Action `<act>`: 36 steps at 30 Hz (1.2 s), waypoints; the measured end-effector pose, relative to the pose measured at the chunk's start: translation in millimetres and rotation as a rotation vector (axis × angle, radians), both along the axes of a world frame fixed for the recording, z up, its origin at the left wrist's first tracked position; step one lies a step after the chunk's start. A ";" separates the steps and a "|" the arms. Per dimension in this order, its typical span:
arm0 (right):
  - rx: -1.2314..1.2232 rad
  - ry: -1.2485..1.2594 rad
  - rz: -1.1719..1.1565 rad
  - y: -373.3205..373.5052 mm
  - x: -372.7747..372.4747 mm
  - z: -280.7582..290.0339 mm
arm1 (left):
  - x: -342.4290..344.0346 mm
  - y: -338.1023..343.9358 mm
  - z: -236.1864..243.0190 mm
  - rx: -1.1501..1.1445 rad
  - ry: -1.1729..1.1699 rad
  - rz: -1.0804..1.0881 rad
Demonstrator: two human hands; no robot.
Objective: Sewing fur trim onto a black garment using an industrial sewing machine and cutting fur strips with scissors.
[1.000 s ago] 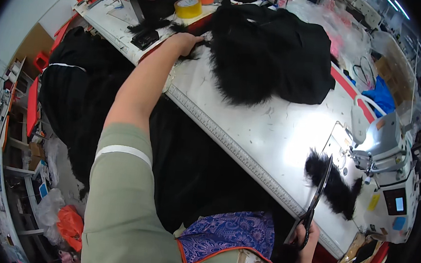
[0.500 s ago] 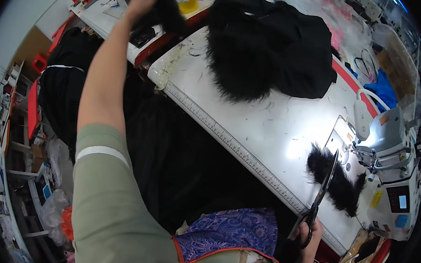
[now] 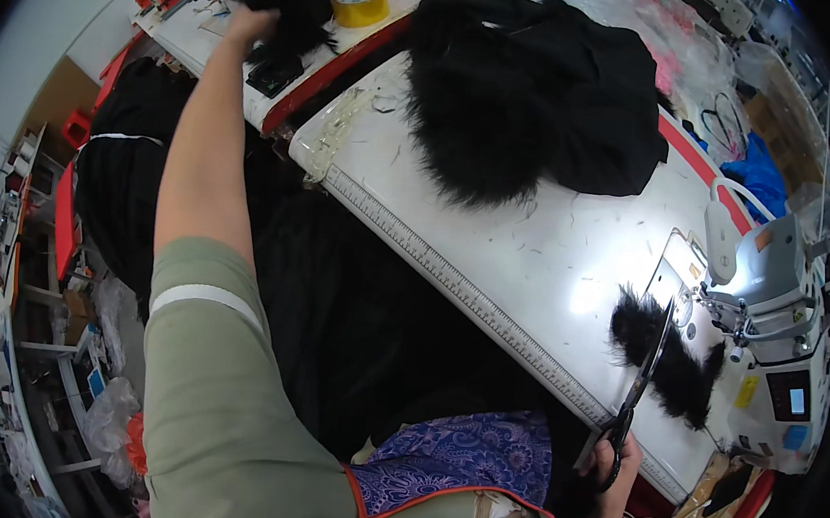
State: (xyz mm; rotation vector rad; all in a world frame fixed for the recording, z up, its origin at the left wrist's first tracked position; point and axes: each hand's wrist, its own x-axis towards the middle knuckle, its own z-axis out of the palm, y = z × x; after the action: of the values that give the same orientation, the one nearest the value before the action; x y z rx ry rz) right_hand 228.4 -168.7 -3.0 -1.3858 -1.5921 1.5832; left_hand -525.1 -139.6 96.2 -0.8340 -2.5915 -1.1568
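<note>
My left arm reaches to the far left, where my left hand [image 3: 250,26] is closed at the edge of a black fur piece [image 3: 302,27] over the second table. Its fingertips are partly hidden by the dark fur. Low on the right, my right hand [image 3: 622,467] grips black-handled scissors [image 3: 650,368], the blades pointing up and away. Behind the blades a smaller strip of black fur [image 3: 683,381] lies on the white table beside the sewing machine. A large black garment with fur [image 3: 548,93] is spread at the far side of the table.
A sewing machine [image 3: 770,265] with a lamp stands at the right. Along the white table's [image 3: 533,260] near edge runs a ruler strip [image 3: 453,272]. Yellow tape [image 3: 360,6] sits on the far-left table. Dark cloth [image 3: 353,293] hangs before me; stray fibres dot the tabletop.
My left hand has moved left and slightly nearer, and the black fur piece has shifted left with it. My right hand still holds the scissors in nearly the same place.
</note>
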 end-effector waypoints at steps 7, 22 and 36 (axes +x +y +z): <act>0.024 -0.019 -0.002 0.3 -3.6 7.1 | 54.0 38.0 -54.7 -0.407 -0.023 -0.166; 0.027 -0.060 -0.093 -18.3 9.5 14.4 | 99.7 85.3 -100.6 -0.376 -0.625 -0.327; 0.020 -0.022 -0.004 -15.1 2.2 10.8 | 26.0 53.2 -26.7 0.642 -0.567 -0.474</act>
State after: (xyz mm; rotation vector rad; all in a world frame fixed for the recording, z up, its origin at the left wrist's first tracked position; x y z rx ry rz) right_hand 230.6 -183.8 7.8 -1.3989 -1.6127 1.5506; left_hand -499.1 -86.4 69.5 -1.0944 -2.1418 -2.4884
